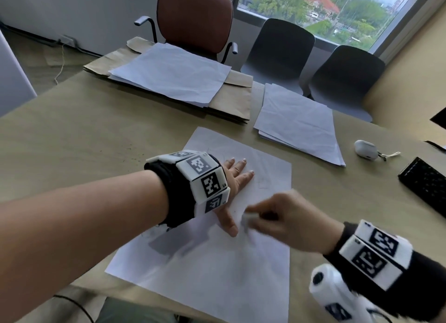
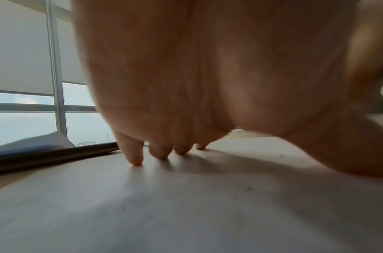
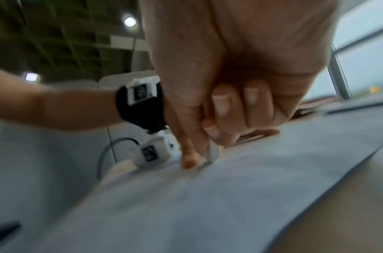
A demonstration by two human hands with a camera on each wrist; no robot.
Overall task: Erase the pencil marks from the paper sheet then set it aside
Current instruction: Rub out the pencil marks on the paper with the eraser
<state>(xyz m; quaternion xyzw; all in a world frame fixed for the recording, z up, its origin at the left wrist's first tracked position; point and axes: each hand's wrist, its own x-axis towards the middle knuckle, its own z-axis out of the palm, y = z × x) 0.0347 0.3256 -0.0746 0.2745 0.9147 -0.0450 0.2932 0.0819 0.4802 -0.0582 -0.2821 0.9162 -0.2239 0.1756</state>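
Note:
A white paper sheet (image 1: 217,262) lies on the table in front of me, with faint pencil lines near its far half. My left hand (image 1: 235,177) lies flat on it, fingers straight and spread, pressing it down; the left wrist view shows the fingertips (image 2: 135,159) on the paper (image 2: 164,205). My right hand (image 1: 284,221), blurred by motion, pinches a small white eraser (image 1: 251,217) just right of the left thumb. In the right wrist view the eraser (image 3: 211,154) touches the sheet (image 3: 208,205) under the curled fingers of that hand (image 3: 199,159).
A stack of white sheets (image 1: 299,122) lies at the right rear. More sheets (image 1: 169,71) rest on brown envelopes (image 1: 231,100) at the left rear. A white earbud case (image 1: 365,148) and a black keyboard (image 1: 427,185) sit at the right. Chairs (image 1: 195,18) stand beyond the table (image 1: 72,134).

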